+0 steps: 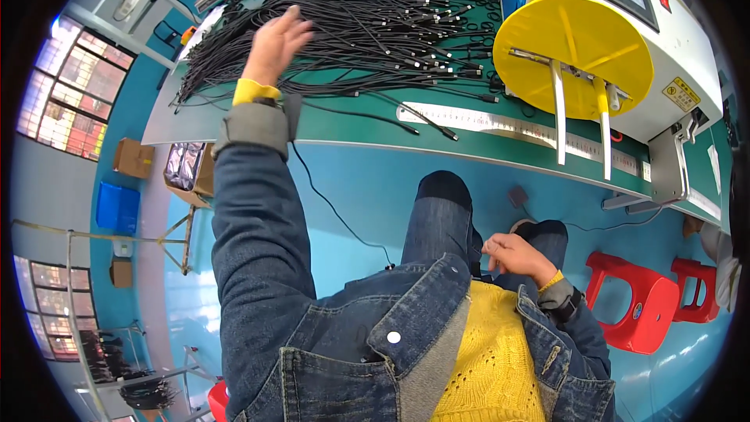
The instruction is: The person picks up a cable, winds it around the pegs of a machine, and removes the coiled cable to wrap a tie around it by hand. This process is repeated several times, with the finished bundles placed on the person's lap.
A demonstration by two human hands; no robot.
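My left hand [278, 43] reaches over the left part of a wide pile of black cables [351, 31] on the green table. Its fingers are stretched out and apart, with nothing seen between them. The cables' metal plug ends mostly point right. My right hand [517, 255] hangs above my lap, away from the table, its fingers curled in and no object showing in them. Two cable ends lie near the table's front edge, beside a steel ruler [476, 120].
At the right stands a white machine [687, 55] with a screen, a yellow disc [539, 39] and two prongs. Small black cable loops lie behind the pile. A red stool [641, 309] stands at my right. Cardboard boxes [133, 158] and a blue bin [118, 207] are at the left.
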